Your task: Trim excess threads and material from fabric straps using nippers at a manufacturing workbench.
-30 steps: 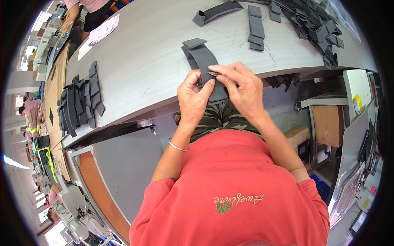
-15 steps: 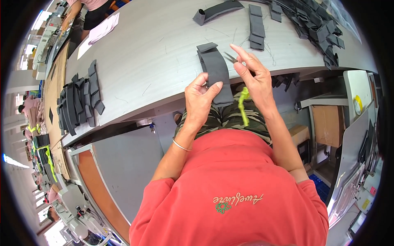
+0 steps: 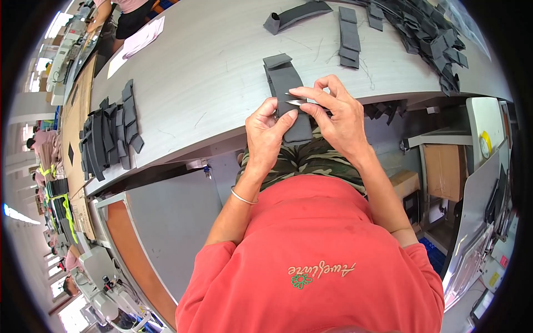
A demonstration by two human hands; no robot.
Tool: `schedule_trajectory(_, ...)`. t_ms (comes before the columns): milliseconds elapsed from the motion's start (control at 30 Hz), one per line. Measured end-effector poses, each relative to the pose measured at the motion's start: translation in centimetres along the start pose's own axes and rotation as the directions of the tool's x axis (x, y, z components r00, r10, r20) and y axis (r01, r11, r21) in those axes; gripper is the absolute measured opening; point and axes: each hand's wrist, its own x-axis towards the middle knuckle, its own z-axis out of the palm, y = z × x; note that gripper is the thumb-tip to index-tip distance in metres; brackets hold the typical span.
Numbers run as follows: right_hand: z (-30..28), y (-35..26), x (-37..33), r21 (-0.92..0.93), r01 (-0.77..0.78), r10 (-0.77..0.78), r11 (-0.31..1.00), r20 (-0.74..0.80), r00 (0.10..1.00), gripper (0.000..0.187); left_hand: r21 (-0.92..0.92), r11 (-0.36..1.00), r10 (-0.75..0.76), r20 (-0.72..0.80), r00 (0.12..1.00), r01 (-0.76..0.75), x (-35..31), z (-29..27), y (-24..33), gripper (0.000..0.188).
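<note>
My left hand (image 3: 265, 129) pinches the side of a dark grey fabric strap (image 3: 281, 76), thumb on top. The strap's far end, with a folded flap, lies toward the table, and its near end hangs over the front edge above my lap. In my right hand (image 3: 340, 119) are small thread snips (image 3: 296, 102), their pointed blades showing between thumb and forefinger. The blade tips are over the strap's middle, just beyond my left thumb; whether they touch the fabric I cannot tell. Most of the snips' body is hidden in the hand.
Similar straps lie in a stack (image 3: 111, 133) at the left and a large heap (image 3: 425, 41) at the far right. A single strap (image 3: 349, 36) and a curled one (image 3: 300, 15) lie ahead, among loose threads. Pale papers (image 3: 141, 40) sit far left. A cardboard box (image 3: 442, 172) stands below right.
My right hand has moved left and down, bringing the snips' blades over the strap. The yellow-green ribbon that hung below that hand is out of sight. My left hand keeps its hold on the strap.
</note>
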Motion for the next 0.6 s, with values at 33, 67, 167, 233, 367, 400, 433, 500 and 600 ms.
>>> schedule_trajectory(33,0.0,0.1,0.0,0.002,0.003,-0.003,1.0,0.001,1.0,0.025,0.001,1.0,-0.004,-0.002,1.0,0.004,0.0,0.0,0.0,0.021)
schedule_trajectory(67,0.1,0.2,0.0,0.004,0.007,-0.007,1.0,0.003,1.0,0.025,0.003,1.0,-0.004,-0.005,1.0,0.004,0.0,0.1,0.1,0.021)
schedule_trajectory(167,0.6,0.1,-0.1,0.038,-0.018,0.018,0.999,-0.003,1.0,0.025,0.017,1.0,0.018,-0.022,1.0,-0.018,-0.1,0.1,0.2,0.021)
schedule_trajectory(233,1.0,-0.1,-0.2,0.058,-0.032,0.031,0.998,0.006,0.999,0.026,0.041,0.998,0.038,-0.034,0.999,-0.037,-0.2,-0.2,0.2,0.021)
schedule_trajectory(367,2.5,-0.3,-0.5,0.089,-0.039,0.04,0.995,-0.014,0.999,0.029,0.103,0.992,0.083,-0.094,0.992,-0.073,-0.7,-0.5,0.4,0.021)
schedule_trajectory(400,2.8,-0.5,-0.6,0.095,-0.033,0.034,0.995,-0.008,0.999,0.029,0.13,0.986,0.123,-0.112,0.986,-0.108,-0.7,-0.7,0.3,0.019)
schedule_trajectory(433,3.0,-0.8,-0.6,0.071,-0.042,0.042,0.997,-0.002,0.999,0.029,0.157,0.977,0.163,-0.129,0.978,-0.142,-0.7,-0.8,0.3,0.018)
schedule_trajectory(500,3.5,-1.2,-0.6,0.051,-0.045,0.044,0.998,0.009,0.999,0.03,0.24,0.957,0.205,-0.163,0.965,-0.163,-0.9,-0.9,0.5,0.017)
schedule_trajectory(600,4.9,-1.4,-0.6,0.018,-0.03,0.031,0.999,-0.023,0.999,0.03,0.347,0.922,0.257,-0.217,0.942,-0.171,-1.0,-1.3,0.4,0.016)
